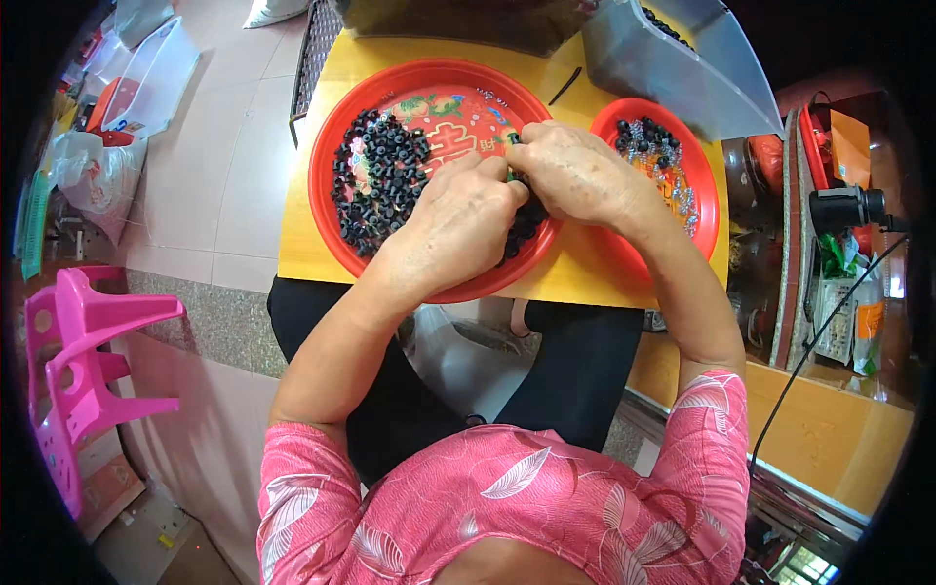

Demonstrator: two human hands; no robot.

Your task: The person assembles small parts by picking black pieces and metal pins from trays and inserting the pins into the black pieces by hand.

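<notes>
Over the right half of a large red round tray, my left hand and my right hand meet at the fingertips. Both are closed in a pinch. Dark bits show between and beside the fingers, but what exactly they grip is hidden. A heap of small black knob-like parts covers the tray's left side. More black parts lie under and beside my hands at its right edge. Right of my right hand, a smaller red tray carries small clear-and-metal pieces and several black parts.
Both trays stand on a yellow table. A translucent bin with black parts is at the back right, a dark container at the back. A thin black stick lies between. Pink plastic stools stand on the left floor; shelves line the right.
</notes>
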